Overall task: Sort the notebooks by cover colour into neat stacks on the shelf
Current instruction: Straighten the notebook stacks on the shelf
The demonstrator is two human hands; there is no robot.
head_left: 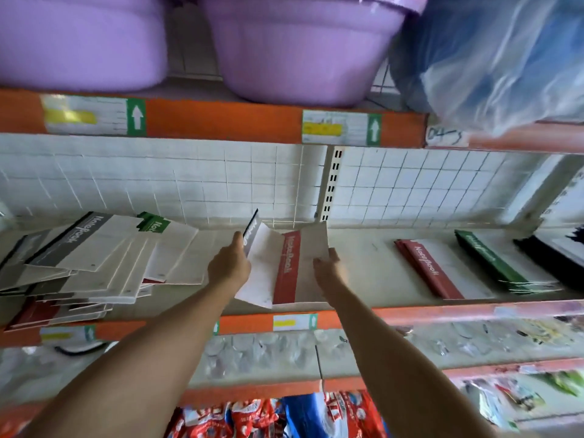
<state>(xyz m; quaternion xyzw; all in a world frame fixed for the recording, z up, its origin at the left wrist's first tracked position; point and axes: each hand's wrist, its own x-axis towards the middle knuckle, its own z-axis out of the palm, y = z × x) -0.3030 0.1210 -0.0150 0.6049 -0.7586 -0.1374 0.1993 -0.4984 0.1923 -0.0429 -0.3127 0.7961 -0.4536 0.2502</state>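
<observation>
Left hand (229, 267) grips a thin notebook with a dark grey spine band (252, 237), thumb on its near face, tilted up on edge over the middle of the cream metal shelf (363, 248). Right hand (328, 268) is closed on the right edge of a white-covered notebook with a red spine band (286, 267), which lies partly lifted between the two hands.

Location: unsorted heap of white notebooks with grey, green and red bands (85, 263) sprawls at shelf left. Sorted stacks at right: a red-banded stack (426, 268), then a green-banded stack (493, 263), then a dark stack (556, 257) at the frame edge.

Handling, judged: notebooks look light, thin, soft-covered; likely to flex and fan if held by one corner. Glossy covers may slide on each other. Best taken along the banded spine, where stiffest, or pinched across both long edges.

Limits of view: dark stack cut off at right, its colour uncertain. Lower layers of the heap are hidden. Fingertips of both hands are behind the covers. Strong wide-angle distortion; right side blurred.
</observation>
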